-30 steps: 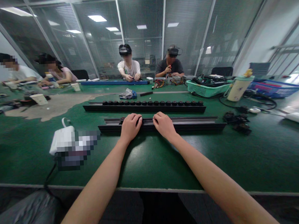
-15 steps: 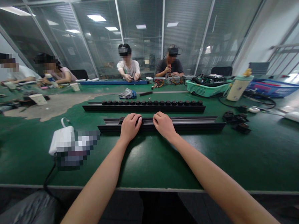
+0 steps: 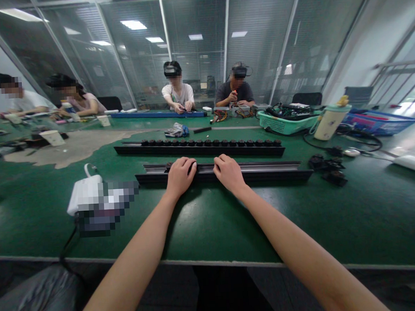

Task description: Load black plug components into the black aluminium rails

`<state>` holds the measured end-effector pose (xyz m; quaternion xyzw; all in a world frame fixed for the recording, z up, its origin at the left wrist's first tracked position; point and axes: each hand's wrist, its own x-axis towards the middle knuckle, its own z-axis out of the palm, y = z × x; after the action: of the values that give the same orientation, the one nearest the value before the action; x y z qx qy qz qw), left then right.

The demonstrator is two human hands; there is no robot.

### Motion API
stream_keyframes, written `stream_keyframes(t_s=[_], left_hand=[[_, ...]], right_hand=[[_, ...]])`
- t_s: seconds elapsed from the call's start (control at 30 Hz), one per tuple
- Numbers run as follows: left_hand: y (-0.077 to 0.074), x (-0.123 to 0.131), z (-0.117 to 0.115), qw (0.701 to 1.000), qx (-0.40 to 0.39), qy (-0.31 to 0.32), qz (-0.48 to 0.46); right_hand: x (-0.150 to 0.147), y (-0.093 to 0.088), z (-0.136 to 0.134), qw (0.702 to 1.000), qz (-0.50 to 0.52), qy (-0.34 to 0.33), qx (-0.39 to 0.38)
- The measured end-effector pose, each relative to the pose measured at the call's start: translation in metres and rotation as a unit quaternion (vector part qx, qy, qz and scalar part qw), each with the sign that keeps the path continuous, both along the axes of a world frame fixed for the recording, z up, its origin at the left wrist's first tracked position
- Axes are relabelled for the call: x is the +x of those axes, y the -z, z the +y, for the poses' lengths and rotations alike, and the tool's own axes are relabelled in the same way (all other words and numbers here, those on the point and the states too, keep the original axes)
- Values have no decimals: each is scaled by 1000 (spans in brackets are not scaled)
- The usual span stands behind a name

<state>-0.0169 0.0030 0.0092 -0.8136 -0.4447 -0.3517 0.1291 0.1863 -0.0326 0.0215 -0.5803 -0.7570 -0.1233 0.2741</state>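
Note:
A long black channel-shaped rail (image 3: 271, 175) with a grey inner groove lies crosswise on the green table in front of me. My left hand (image 3: 180, 174) is closed over it, left of its middle, fingers curled down into the channel. A small black part (image 3: 167, 165) shows in the groove just beside that hand. To the right, my right hand (image 3: 228, 171) also grips the rail with bent fingers. A short stretch of rail is visible between the hands; whatever lies under the fingers is hidden. Behind it rests a similar rail (image 3: 193, 150) with a row of several round black pieces.
Loose black parts (image 3: 335, 177) lie right of the rail. A white adapter (image 3: 85, 192) with a cable sits at left. Farther back are a green basket (image 3: 285, 126), a cream bottle (image 3: 327, 123), a glove (image 3: 177, 130) and a paper cup (image 3: 52, 137). Several people sit across the table.
My right hand has shifted very slightly to the right along the rail. The left hand and both rails look practically the same.

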Motion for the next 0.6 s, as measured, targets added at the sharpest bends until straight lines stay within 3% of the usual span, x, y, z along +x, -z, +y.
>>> stream_keyframes(t_s=[0.6], left_hand=[[-1, 0, -2, 1000, -4, -3, 3]], right_hand=[[5, 0, 1, 1000, -6, 25, 2]])
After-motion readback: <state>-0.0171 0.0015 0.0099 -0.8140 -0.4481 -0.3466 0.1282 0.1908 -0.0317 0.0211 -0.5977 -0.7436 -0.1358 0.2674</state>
